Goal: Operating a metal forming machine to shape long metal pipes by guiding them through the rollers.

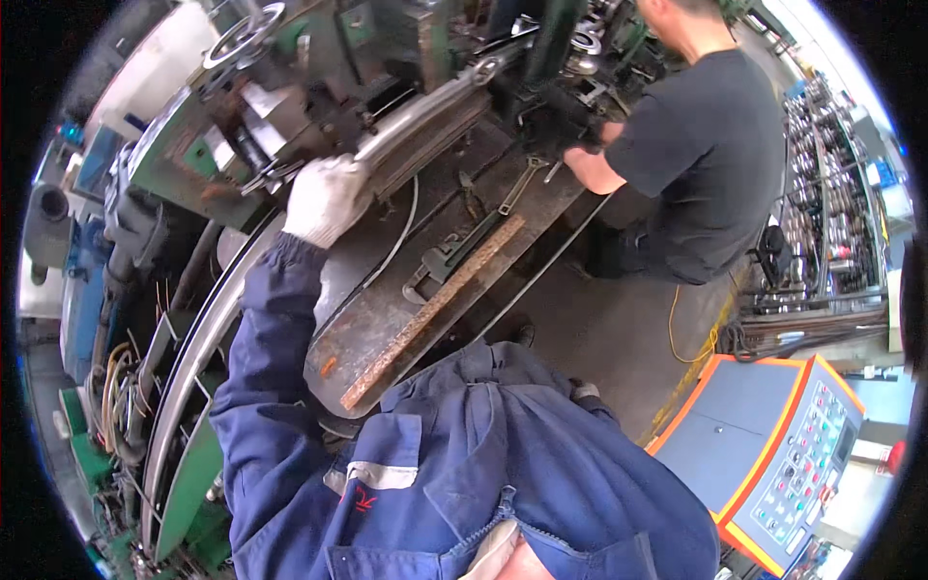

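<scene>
My left hand (329,201), in a white work glove, is closed over a long shiny metal strip (411,116) that runs through the machine. The strip bends away behind my sleeve and continues down the left side. Beside my right hip a small part of my right hand (583,390) shows, gloved in grey-white. Its fingers are hidden. On the machine bed (362,338) in front of me lie a pipe wrench (449,253), an adjustable wrench (522,188) and a pair of pliers (471,196).
A rusty, speckled metal bar (435,314) lies along the bed's near edge. A co-worker (710,145) in a black shirt bends over the machine at the right. An orange-edged control console (764,435) stands at lower right, and racks of metal rollers (831,193) behind it.
</scene>
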`<state>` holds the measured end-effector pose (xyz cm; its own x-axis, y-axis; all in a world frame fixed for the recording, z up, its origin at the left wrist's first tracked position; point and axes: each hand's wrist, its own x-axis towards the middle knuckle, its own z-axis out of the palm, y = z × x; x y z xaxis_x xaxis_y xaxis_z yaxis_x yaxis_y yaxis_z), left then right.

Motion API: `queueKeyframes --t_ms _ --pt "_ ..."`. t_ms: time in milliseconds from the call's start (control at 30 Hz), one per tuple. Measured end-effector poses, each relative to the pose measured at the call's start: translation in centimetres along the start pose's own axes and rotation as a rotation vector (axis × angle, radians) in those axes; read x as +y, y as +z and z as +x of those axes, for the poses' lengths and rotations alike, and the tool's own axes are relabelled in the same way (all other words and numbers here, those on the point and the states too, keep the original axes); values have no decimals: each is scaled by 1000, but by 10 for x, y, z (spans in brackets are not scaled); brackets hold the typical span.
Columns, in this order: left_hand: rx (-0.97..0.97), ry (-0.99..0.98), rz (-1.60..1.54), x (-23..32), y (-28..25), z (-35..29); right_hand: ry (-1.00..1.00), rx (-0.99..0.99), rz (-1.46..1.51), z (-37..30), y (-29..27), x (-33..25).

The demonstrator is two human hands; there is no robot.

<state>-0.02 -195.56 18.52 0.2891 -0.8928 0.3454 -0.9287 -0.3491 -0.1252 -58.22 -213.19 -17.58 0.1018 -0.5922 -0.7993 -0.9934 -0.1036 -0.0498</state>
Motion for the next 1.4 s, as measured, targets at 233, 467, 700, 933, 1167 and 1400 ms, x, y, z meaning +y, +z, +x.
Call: queueKeyframes --t_ms 233,467,700,933,1167,1400 --pt "-16 -184 -13 25 -8 8 -240 -53 -49 60 -8 27" --pt "34 -364 19 44 9 28 -435 -96 -418 152 -21 100" --pt "53 -402 85 43 8 20 -674 -76 -11 149 -74 73" --pt "106 -403 65 45 8 23 -68 -248 286 85 -130 14" --pt "143 -338 49 41 11 19 -296 -64 56 74 -125 3" --pt "150 -304 57 40 4 15 -134 -100 196 67 -121 -31"
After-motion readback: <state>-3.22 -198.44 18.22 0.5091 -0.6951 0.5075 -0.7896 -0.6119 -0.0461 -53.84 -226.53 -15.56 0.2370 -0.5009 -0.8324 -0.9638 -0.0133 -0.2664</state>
